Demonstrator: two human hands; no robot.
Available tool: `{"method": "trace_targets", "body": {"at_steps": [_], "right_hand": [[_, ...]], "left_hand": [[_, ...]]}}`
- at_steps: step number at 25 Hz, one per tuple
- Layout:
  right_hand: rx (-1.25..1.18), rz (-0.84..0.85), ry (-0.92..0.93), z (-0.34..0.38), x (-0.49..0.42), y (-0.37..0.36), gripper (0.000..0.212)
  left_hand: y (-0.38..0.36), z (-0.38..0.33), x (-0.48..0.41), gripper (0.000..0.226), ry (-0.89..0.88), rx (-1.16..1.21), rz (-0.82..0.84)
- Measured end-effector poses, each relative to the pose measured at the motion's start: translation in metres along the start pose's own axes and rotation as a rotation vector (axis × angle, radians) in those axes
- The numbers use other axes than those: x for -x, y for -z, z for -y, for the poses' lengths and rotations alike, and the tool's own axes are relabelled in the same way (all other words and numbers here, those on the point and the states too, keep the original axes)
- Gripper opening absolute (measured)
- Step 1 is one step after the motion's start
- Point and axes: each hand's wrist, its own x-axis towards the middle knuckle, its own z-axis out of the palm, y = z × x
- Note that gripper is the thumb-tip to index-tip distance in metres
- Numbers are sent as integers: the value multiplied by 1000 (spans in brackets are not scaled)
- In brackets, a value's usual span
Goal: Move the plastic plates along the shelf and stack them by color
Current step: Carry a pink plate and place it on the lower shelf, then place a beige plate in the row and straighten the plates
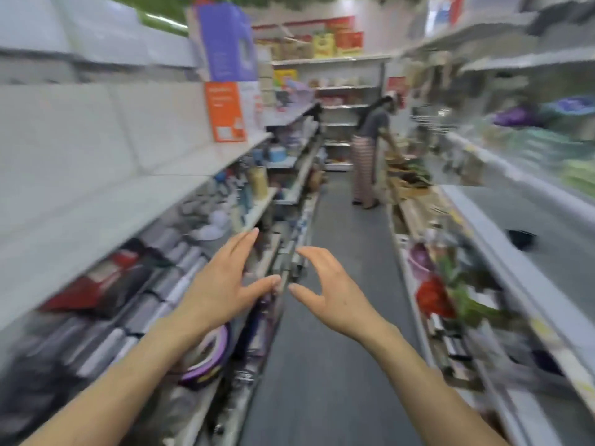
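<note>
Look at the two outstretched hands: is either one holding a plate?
No: the left hand and the right hand are both held out with fingers spread and nothing in their grasp.

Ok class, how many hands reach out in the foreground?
2. The left hand is open in front of the left shelving; the right hand is open above the aisle floor. None seems hidden.

An orange box [225,111] stands upright at the left, with a purple box [225,43] above it. Down the grey floor [338,317], another person [367,149] leans over goods [407,175].
</note>
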Motion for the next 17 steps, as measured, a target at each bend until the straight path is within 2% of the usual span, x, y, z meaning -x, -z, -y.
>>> {"method": "trace_targets", "body": {"at_steps": [5,9,13,17], "right_hand": [[-229,176,312,167,-67,-116,66],[-397,303,494,294,-68,-197,66],[-498,450,674,410,-48,-251,65],[-546,636,804,490,-14,-295,69]], "left_hand": [[166,90,120,102,271,-284,-168],[267,117,246,94,557,-437,-238],[332,115,350,93,799,-541,-306],[367,103,444,95,970,-686,-371]]}}
